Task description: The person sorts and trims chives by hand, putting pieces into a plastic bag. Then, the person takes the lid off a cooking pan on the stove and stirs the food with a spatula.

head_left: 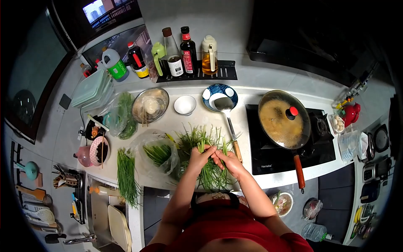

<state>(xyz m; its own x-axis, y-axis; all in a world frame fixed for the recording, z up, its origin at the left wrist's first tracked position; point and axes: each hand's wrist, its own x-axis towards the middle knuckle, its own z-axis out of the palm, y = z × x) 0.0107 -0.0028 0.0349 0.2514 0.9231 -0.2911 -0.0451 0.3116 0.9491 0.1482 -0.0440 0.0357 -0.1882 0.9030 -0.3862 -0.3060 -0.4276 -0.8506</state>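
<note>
Both hands meet over a loose heap of chives [210, 178] near the counter's front edge. My left hand [200, 158] is closed around several stalks, which poke up past the fingers. Close beside it, my right hand [229, 163] has its fingers pinched on chives too, and the fingertips of the two hands nearly touch. Left of the heap, a clear plastic bag [168, 168] holds more green stalks. A neat bundle of chives [126, 174] lies further left, its ends hanging over the counter edge. A spatula [230, 126] rests with its head in a blue patterned bowl [208, 101].
A lidded frying pan [279, 122] sits on the black stove [268, 161], handle jutting forward. Behind the heap are a white bowl [184, 105] and a metal dish [138, 110]. Bottles [188, 52] line a rack. A sink [100, 210] is at left, a bin [285, 204] below.
</note>
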